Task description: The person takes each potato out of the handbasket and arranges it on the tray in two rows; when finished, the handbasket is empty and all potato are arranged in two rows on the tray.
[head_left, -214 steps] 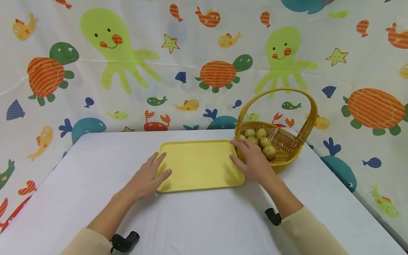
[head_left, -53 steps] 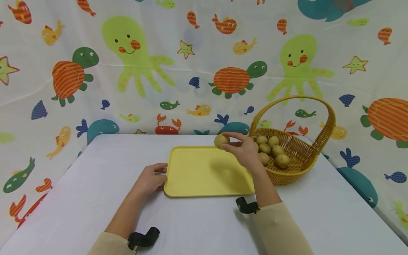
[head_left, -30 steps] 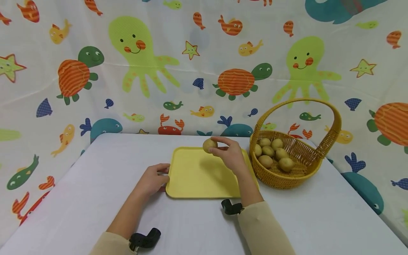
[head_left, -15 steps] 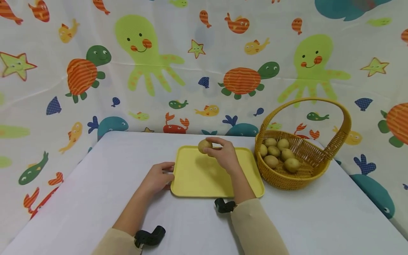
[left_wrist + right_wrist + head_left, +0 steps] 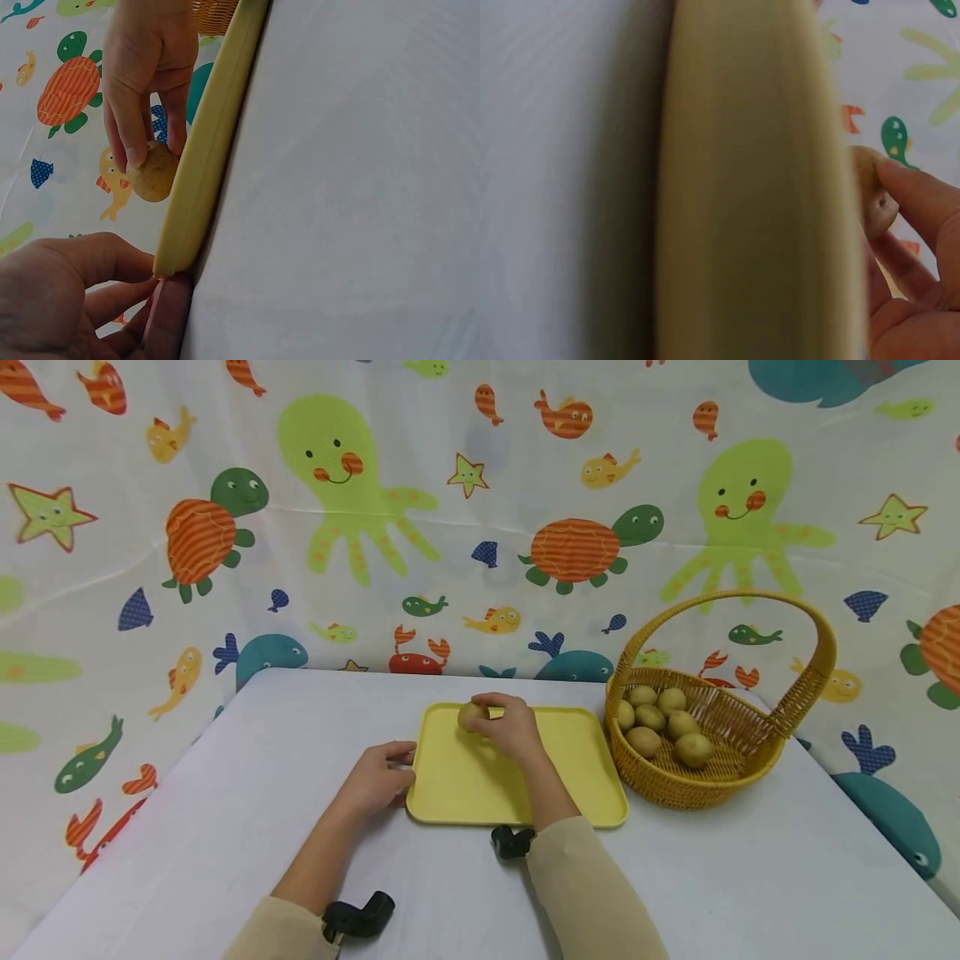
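Note:
A yellow tray [image 5: 465, 785] lies flat on the white table. My right hand [image 5: 512, 727] pinches a potato [image 5: 470, 717] between thumb and fingertips at the tray's far left part; in the right wrist view the tray's wall hides part of this potato [image 5: 877, 196]. Whether it touches the tray floor I cannot tell. At the tray's left edge, my left hand [image 5: 375, 778] grips the rim between thumb and fingers, as the left wrist view shows with the thumb [image 5: 120, 259] against the edge. To the right stands a wicker basket [image 5: 675, 793] holding several potatoes [image 5: 693, 749].
The basket's tall arched handle [image 5: 738, 597] rises over its opening, and its side stands close to the tray's right edge. A cloth [image 5: 450, 518] printed with sea animals hangs behind the table [image 5: 247, 793]. Black wrist cameras [image 5: 360, 916] sit near both sleeves.
My right hand has taken a potato from the basket side, carried it left over the tray, and lowered it. My left hand has closed on the tray's left edge and stayed there.

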A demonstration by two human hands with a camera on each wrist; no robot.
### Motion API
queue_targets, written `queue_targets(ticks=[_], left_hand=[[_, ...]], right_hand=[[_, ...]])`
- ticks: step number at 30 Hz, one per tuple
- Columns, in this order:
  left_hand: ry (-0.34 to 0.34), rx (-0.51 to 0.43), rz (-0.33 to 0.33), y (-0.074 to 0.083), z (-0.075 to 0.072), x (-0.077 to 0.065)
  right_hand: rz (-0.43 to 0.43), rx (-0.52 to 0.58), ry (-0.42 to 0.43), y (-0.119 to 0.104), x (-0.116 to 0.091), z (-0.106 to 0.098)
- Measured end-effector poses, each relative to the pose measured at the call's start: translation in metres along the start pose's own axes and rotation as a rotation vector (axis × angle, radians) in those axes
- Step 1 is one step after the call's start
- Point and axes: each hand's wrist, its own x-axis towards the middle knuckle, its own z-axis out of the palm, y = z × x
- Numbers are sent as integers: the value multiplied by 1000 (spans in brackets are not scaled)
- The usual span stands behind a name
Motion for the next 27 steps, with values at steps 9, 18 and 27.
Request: queue_targets(ticks=[9,18,27], left_hand=[[-2,-18,18,-2,4,1],[0,-20,19,0,5,3],[9,-2,14,-1,0,0]], right_hand=[[-9,-54,-48,-3,8,12],[-13,-45,-50,-2,11,19],[-18,-31,-78,-2,11,27]])
